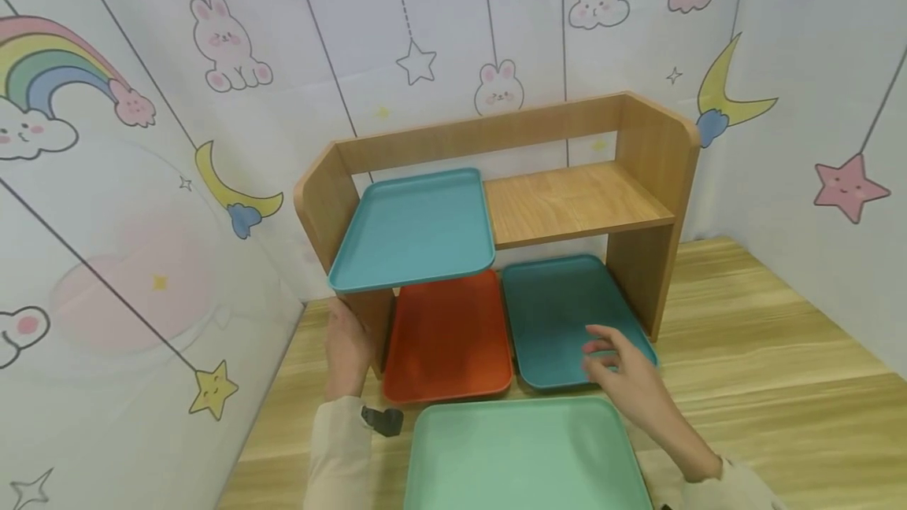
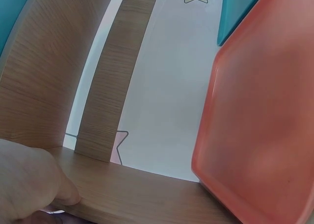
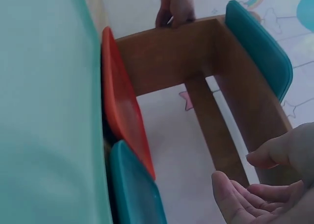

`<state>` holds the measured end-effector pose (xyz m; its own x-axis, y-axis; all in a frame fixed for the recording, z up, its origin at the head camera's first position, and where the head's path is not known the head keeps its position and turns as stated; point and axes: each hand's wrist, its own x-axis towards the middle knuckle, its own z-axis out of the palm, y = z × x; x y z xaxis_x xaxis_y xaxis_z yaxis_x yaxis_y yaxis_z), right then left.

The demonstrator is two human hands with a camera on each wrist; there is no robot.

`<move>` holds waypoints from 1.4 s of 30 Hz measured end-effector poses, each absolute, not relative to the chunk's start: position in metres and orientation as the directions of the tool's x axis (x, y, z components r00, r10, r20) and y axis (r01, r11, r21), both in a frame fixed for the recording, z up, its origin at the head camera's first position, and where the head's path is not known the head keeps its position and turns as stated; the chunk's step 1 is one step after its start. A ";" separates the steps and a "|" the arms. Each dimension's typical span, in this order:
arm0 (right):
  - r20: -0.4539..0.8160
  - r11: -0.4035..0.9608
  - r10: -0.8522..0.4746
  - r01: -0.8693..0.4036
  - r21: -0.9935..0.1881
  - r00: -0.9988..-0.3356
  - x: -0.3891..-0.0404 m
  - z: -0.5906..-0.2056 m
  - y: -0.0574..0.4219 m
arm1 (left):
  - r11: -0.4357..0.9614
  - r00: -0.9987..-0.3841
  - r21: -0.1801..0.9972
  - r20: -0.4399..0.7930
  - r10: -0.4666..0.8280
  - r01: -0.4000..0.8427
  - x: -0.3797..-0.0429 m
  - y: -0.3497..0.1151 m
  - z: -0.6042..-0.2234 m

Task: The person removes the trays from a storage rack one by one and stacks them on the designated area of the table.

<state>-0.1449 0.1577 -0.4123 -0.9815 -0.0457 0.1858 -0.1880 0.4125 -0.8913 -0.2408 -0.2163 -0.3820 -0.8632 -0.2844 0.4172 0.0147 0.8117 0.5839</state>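
Note:
My left hand (image 1: 347, 346) grips the front edge of the left side panel of a two-level wooden desk shelf (image 1: 581, 199); in the left wrist view its fingers (image 2: 37, 182) curl over that panel. A blue tray (image 1: 418, 230) lies on the upper board's left half, jutting past the front. Below it, an orange-red tray (image 1: 449, 341) sits on the table at the left. Beside that lies a teal tray (image 1: 570, 321). Over the teal tray's front right part hovers my right hand (image 1: 627, 376), fingers loosely bent and holding nothing.
A mint green tray (image 1: 520, 451) lies on the wood-grain table (image 1: 751, 352) in front of the shelf. Behind and at both sides stand white walls (image 1: 439, 14) with cartoon prints. The upper board's right half is bare wood.

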 end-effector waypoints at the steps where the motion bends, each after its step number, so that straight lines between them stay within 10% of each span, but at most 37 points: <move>1: 0.187 0.403 -0.045 -0.189 -0.895 -0.981 -0.146 -0.409 0.155 | 0.813 -0.861 0.582 0.421 -0.284 0.016 -0.241 -0.216 -0.382; 42: 0.162 -0.080 -0.130 -0.153 -0.985 -0.978 -0.176 -0.323 0.077 | 0.828 -0.845 0.559 0.461 -0.270 0.041 -0.242 -0.217 -0.386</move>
